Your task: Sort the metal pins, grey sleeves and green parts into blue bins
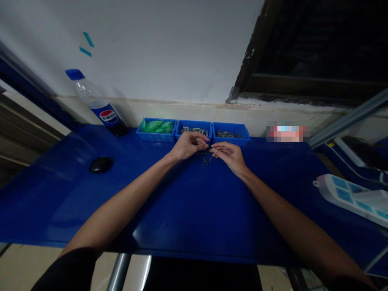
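Note:
My left hand [188, 145] is closed in a pinch, its fingertips almost meeting those of my right hand [228, 155], which is pinched too. Whatever lies between the fingertips is too small to make out. Just below them, several small screws [205, 162] are scattered on the blue table [188, 214]. Behind my left hand stands a blue bin of small grey metal pieces [197, 131], partly covered by the fingers. To its right, beyond my right hand, another blue bin holds many loose screws [228, 134].
A third blue bin with green plastic bags [156, 126] stands at the left of the row. Further left are a Pepsi bottle [104, 111] and a black computer mouse [100, 165]. A white power strip [348, 194] lies at the right. Behind the table rises a wall [169, 52].

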`<action>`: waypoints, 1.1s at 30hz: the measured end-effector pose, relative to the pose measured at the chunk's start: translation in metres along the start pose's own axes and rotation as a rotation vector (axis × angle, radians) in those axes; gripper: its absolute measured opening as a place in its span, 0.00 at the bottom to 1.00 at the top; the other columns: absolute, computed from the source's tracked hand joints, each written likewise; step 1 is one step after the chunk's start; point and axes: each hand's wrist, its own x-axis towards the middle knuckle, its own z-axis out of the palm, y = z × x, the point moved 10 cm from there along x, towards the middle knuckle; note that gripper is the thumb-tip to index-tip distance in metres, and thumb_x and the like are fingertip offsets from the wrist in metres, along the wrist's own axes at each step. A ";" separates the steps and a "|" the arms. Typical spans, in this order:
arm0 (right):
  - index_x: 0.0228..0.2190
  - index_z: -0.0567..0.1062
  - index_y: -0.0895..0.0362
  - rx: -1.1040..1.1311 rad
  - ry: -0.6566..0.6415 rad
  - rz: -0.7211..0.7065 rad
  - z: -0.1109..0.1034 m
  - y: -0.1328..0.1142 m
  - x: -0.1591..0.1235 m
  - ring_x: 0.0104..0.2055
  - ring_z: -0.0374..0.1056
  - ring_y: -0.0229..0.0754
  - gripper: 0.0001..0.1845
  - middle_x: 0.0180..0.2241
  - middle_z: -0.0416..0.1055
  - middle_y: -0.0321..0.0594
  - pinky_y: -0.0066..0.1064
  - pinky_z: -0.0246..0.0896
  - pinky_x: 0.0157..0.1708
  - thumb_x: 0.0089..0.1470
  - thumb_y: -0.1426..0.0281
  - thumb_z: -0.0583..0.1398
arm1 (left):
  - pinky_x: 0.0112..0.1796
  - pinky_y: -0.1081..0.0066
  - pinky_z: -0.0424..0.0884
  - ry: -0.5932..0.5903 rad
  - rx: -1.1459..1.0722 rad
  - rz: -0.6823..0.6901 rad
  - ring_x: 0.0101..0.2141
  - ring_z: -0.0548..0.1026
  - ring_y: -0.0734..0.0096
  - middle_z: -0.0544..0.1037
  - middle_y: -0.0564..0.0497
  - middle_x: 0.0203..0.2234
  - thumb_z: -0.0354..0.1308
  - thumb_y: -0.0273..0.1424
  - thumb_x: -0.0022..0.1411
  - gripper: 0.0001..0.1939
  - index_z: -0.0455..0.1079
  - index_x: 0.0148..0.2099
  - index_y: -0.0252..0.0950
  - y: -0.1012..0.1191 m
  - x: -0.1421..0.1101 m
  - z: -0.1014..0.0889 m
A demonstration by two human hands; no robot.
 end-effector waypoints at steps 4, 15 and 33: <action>0.37 0.84 0.52 -0.012 0.036 0.018 -0.004 0.005 0.002 0.28 0.76 0.40 0.16 0.28 0.81 0.37 0.35 0.74 0.31 0.48 0.57 0.73 | 0.43 0.65 0.80 0.024 -0.005 0.004 0.34 0.82 0.69 0.84 0.43 0.34 0.67 0.29 0.58 0.14 0.79 0.46 0.29 0.000 0.000 -0.002; 0.33 0.85 0.53 0.050 0.033 0.043 -0.007 0.010 0.004 0.30 0.79 0.43 0.15 0.28 0.83 0.40 0.37 0.76 0.33 0.45 0.58 0.75 | 0.43 0.66 0.80 -0.057 0.100 0.039 0.35 0.82 0.69 0.84 0.43 0.36 0.62 0.26 0.60 0.14 0.78 0.48 0.28 0.002 -0.002 0.010; 0.49 0.80 0.50 -0.039 0.252 -0.064 -0.028 0.003 0.000 0.37 0.79 0.45 0.19 0.52 0.80 0.45 0.40 0.78 0.36 0.54 0.64 0.68 | 0.30 0.74 0.70 -0.254 0.657 0.083 0.30 0.80 0.67 0.84 0.46 0.31 0.61 0.18 0.52 0.18 0.79 0.46 0.31 -0.003 -0.013 0.024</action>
